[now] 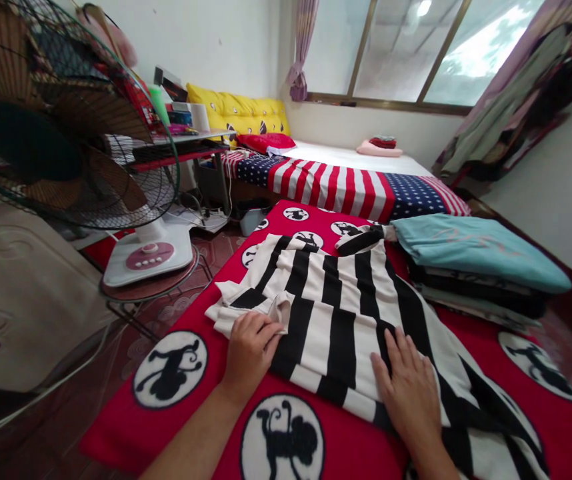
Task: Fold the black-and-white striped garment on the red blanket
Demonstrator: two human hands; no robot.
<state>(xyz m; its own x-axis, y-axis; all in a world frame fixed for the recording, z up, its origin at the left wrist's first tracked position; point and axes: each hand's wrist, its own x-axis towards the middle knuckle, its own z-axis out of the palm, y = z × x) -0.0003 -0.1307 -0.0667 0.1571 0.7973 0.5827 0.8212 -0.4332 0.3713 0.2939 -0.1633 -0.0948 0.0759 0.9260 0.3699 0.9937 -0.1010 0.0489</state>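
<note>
A black-and-white striped shirt (342, 333) lies spread across a red cloth printed with monkey figures in white circles (206, 427). My left hand (252, 347) pinches the shirt's folded edge on the left, its fingers closed on the fabric. Flat on the stripes at the right rests my right hand (409, 383), fingers stretched out and holding nothing. The collar end of the shirt points away from me, and one striped part trails toward the lower right corner.
A stack of folded clothes with a light blue one on top (481, 250) stands at the right. On the left, a fan (149, 257) sits on a round stool (166, 280). Behind are a bed with a star-and-stripe cover (336, 190) and a cluttered desk (201, 139). Clothes hang at the upper right.
</note>
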